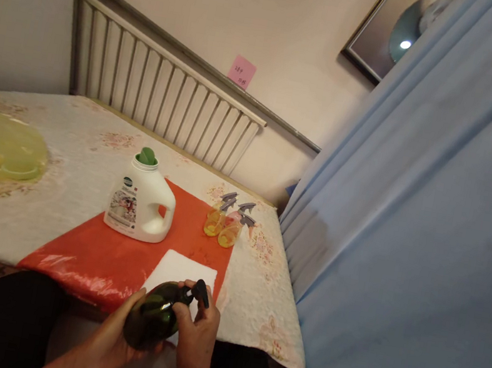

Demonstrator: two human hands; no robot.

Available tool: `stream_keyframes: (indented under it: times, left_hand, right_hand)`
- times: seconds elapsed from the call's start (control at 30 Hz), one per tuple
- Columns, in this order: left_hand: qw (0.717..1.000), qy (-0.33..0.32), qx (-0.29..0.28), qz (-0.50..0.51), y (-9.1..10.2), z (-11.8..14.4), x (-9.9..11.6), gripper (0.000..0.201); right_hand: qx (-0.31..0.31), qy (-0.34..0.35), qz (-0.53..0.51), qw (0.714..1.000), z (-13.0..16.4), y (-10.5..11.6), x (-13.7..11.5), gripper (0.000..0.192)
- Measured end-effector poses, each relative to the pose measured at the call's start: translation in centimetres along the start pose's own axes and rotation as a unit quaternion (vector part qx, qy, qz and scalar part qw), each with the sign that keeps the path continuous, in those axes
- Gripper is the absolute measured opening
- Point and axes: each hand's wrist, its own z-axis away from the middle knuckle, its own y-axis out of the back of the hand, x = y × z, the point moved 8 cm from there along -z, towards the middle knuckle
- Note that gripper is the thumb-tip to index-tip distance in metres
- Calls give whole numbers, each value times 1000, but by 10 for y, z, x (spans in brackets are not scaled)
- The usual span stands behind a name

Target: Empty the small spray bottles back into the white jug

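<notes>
Red mat (pixel 119 257) covered the table edge; left hand (pixel 117 336) cradled the dark bottle (pixel 151 319) over the lap, right hand (pixel 196 334) fingers closed on its pump (pixel 198 293). Tilted bottle could spill if the pump loosened.

The dark green bottle (pixel 153 320) is round and glossy, tilted on its side above the lap, its black pump top (pixel 199 292) pointing up-right.
</notes>
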Motion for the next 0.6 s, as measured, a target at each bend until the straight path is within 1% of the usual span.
stream_keyframes:
  times: [0.1, 0.17, 0.27, 0.33, 0.4, 0.5, 0.6]
  left_hand:
    - [1000, 2, -1, 10, 3, -2, 0, 28]
    - [1000, 4, -2, 12, 4, -3, 0, 29]
    - [1000, -1, 10, 5, 7, -4, 2, 30]
    - [1000, -5, 12, 0, 7, -6, 4, 30]
    - [1000, -9, 17, -7, 8, -7, 5, 29]
    - [999, -11, 34, -26, 10, -8, 5, 30]
    - [999, -6, 27, -43, 8, -8, 3, 31]
  right_hand:
    - [12, -14, 2, 1000, -1, 2, 9, 33]
    - [4, -24, 5, 1000, -3, 3, 16, 46]
    - [-39, -40, 18, 998, -3, 0, 27, 69]
    - [-59, -25, 35, 997, -1, -2, 28, 80]
    - [-56, 8, 53, 997, 1, -3, 26, 89]
    - [-40, 34, 70, 996, 4, -4, 26, 93]
    - [-13, 33, 87, 996, 4, -2, 30, 90]
